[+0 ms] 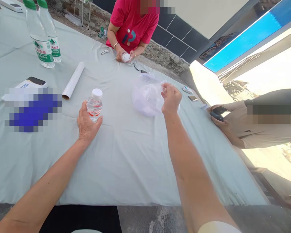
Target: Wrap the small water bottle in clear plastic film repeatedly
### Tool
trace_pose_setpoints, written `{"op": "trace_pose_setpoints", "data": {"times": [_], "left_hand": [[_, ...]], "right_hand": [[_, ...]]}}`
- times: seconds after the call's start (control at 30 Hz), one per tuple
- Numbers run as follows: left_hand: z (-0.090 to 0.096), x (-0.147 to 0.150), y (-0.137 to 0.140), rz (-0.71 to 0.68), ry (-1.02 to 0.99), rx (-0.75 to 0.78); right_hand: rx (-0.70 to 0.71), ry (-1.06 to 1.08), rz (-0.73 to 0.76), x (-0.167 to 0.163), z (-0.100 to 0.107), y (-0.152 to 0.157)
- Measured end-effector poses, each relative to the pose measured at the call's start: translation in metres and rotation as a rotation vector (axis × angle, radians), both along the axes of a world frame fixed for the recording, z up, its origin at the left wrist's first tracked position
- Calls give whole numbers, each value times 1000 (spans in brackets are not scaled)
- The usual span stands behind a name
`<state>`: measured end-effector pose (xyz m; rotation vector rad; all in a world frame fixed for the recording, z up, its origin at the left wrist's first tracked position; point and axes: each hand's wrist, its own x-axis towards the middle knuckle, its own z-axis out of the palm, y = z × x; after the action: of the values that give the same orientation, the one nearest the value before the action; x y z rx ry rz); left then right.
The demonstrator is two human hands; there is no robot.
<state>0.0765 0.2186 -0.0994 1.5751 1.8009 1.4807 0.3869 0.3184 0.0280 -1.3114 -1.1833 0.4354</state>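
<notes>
Left hand wrapped around the lower body of a small clear plastic water bottle with white cap and red label, thumb on the near right side, fingers behind; the bottle stands upright on the pale grey-green tablecloth. Right hand, at 3 o'clock of the bottle and well apart from it, fingertips pinched shut on the edge of a crumpled clear plastic bag, lifting it; the bag balloons to 9 o'clock of that hand and its bottom touches the cloth.

From the bottle: white rolled sheet tube near at 11 o'clock, lying flat. Black phone on a white box at 9 o'clock. Two tall clear water bottles with green caps and green labels at 11 o'clock, far, upright, touching each other.

At 12 o'clock, across the table, a person in a red shirt holds a small clear object in both hands. At 3 o'clock, far right, another person's hand holds a dark phone. More small devices lie on the cloth just past the bag.
</notes>
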Motion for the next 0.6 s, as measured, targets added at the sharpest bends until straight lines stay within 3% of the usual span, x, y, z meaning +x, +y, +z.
{"op": "trace_pose_setpoints", "data": {"times": [0.07,0.17,0.23,0.3,0.37,0.43,0.5,0.6], "left_hand": [[1,-2,-1,17,31,89],[9,-3,-5,-9,125,447],[20,2,-13,-167,171,672],[31,12,-26,-422,190,695],[40,23,-41,-698,183,472],[43,33,-53,-906,104,102],[42,40,-60,-977,-80,-230],[38,45,-62,-943,-457,-457]], "right_hand": [[100,197,85,-17,-1,-40],[67,437,261,-44,-16,-102],[-20,567,336,-58,-34,-134],[-128,654,387,-68,-53,-153],[-195,712,420,-76,-72,-163],[-196,767,429,-82,-87,-167],[-184,804,428,-85,-98,-168],[-185,826,373,-81,-106,-166]]}}
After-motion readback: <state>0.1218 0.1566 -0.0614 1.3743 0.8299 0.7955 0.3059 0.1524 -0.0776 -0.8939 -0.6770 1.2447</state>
